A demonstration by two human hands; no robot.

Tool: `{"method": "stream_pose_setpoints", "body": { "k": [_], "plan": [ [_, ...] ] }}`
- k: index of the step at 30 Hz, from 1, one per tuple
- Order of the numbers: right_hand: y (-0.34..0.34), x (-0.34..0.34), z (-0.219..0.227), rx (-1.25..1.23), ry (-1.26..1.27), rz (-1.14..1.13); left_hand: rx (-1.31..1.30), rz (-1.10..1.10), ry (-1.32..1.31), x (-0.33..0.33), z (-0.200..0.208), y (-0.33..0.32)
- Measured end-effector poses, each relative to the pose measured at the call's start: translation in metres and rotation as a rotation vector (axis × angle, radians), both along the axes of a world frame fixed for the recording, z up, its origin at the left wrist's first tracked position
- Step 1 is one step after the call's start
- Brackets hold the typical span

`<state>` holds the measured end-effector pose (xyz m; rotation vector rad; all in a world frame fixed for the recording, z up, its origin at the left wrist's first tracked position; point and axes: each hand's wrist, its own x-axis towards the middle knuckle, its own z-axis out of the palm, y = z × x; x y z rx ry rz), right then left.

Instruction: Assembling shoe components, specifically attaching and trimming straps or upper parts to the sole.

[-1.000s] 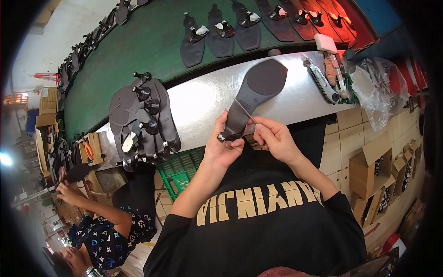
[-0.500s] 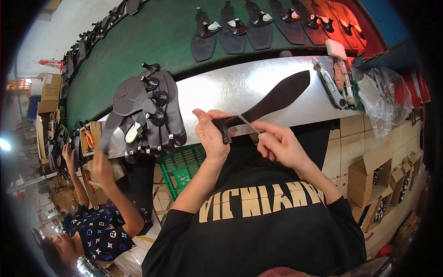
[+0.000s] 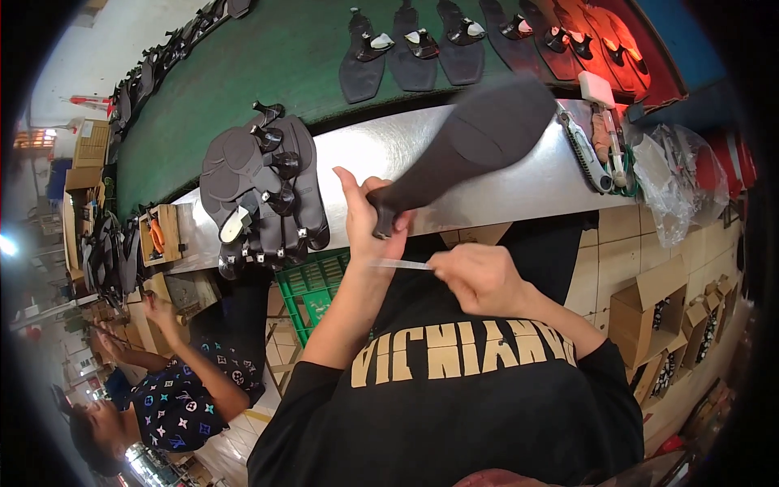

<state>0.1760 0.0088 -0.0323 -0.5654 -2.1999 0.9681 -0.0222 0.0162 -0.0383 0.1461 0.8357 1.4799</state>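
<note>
My left hand (image 3: 363,223) is wrapped round the heel end of a dark shoe sole (image 3: 487,134), its thumb sticking up. The broad toe part of the sole points to the upper right, its underside toward me and slightly blurred; a short black heel (image 3: 383,222) juts down by my fingers. My right hand (image 3: 479,280) is closed on a thin, flat, silvery tool (image 3: 399,264) whose end points left, across my left wrist. Tool and heel look apart. To the left lies a pile of dark soles with black heels (image 3: 258,183) on the metal bench.
Behind the metal bench (image 3: 349,158) runs a green conveyor (image 3: 268,61) bearing a row of heeled soles (image 3: 438,57). A utility knife (image 3: 586,154) and clear plastic bag (image 3: 669,174) are at right. A green crate (image 3: 312,296) stands below; a co-worker (image 3: 174,390) is at left.
The sole has turned to show more of its underside. My right hand has drawn the tool down and left, away from the heel. The co-worker's hands have come down from the pile.
</note>
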Motion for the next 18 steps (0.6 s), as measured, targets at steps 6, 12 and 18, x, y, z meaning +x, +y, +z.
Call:
{"method": "stream_pose_setpoints", "body": {
  "k": [6,12,18],
  "plan": [
    [0.007,-0.005,-0.011,-0.111,-0.008,-0.333,-0.213,0.018,-0.392,0.023,-0.023,-0.005],
    [-0.003,-0.015,-0.018,-0.128,-0.003,-0.274,-0.1,0.038,-0.452,0.022,-0.035,0.003],
    [-0.019,-0.012,-0.011,-0.09,-0.02,-0.064,-0.179,0.065,-0.354,0.015,-0.042,0.009]
  ]
}}
